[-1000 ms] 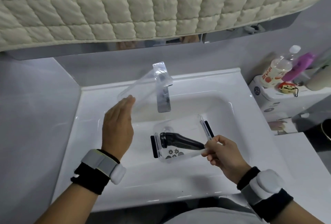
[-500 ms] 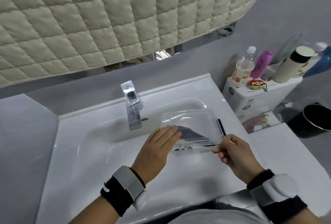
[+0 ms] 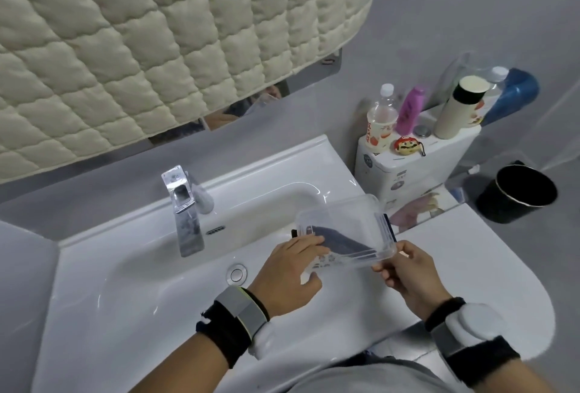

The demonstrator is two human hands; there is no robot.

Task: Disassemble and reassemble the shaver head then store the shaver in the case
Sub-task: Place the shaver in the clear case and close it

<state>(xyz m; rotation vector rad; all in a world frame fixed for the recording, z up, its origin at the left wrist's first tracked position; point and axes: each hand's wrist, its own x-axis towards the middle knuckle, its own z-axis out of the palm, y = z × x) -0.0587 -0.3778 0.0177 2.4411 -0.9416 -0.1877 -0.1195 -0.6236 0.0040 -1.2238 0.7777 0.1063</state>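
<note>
Lowered since a second ago, the lid point(image 3: 342, 220) now sits over the case point(image 3: 351, 254) instead of being held up by the tap point(image 3: 185, 210), and the left hand point(image 3: 290, 273) has dropped with it.

That left grip is pressing the lid's left end, fingers fairly straight on top and thumb under the case. The right hand point(image 3: 405, 273) pinches the near right corner of the case between thumb and fingers. Both hands hold the case just above the basin point(image 3: 157, 267), toward its right side.

Inside, the dark shaver point(image 3: 342, 243) lies along the case, its long axis running from far left to near right between the two hands; the left hand is nearer its upper end. Small printed marks show through the near wall. A black clasp point(image 3: 390, 229) sits at the right end, just beyond the right hand, which looks best placed to snap it. Judging by the lid's tilt, the far right edge is not yet seated.
</note>
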